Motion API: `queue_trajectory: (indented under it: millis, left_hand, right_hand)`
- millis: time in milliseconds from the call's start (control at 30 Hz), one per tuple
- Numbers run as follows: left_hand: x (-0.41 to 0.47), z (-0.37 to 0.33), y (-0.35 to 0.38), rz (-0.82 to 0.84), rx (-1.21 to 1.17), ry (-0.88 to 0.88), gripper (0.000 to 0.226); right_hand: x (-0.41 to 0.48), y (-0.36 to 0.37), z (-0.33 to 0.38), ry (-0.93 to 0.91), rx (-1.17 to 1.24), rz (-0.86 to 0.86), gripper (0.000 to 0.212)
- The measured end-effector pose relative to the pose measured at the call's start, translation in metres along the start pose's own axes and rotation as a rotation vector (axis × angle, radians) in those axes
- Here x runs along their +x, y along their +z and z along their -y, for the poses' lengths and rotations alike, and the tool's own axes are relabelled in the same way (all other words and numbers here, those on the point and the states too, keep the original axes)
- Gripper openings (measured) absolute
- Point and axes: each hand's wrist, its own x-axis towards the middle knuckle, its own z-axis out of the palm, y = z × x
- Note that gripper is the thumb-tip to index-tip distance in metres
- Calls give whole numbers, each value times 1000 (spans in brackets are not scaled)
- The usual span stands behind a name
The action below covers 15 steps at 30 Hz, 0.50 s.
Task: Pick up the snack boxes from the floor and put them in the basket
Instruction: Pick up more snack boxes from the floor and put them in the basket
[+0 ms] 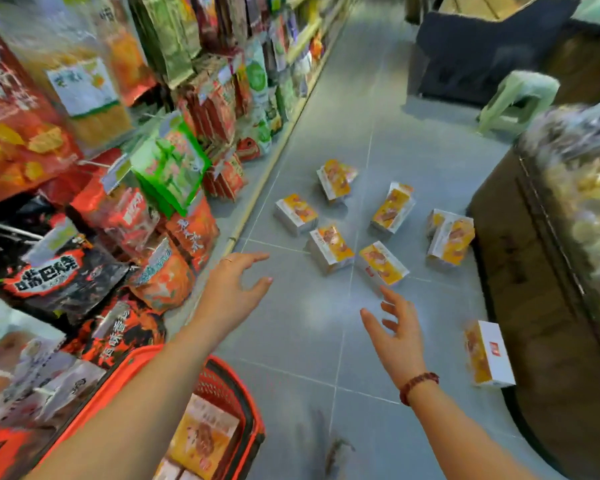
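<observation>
Arms (146, 393) extend forward, left hand (234, 285) and right hand (394, 336) splayed above floor (302, 344).

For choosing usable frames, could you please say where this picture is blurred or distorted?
Head view: shelf packets at left and bagged goods at right smear with blur; the wide lens bends the shelf edge; the snack boxes, left hand and right hand are fairly sharp.
</observation>
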Motion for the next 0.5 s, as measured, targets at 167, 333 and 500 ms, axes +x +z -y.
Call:
queue_trajectory:
  millis: [167,333,500]
  left_hand:
    - [55,-54,62,21,-13,29,38]
    - [96,-83,114,81,-55,21,40]
    - [155,-79,142,128,-28,14,40]
  right_hand:
    - [62,-56,-12,-19,36,-47,49]
    - [124,-83,-22,3,53,-30,46]
    - [187,-73,-32,29,58,-37,46]
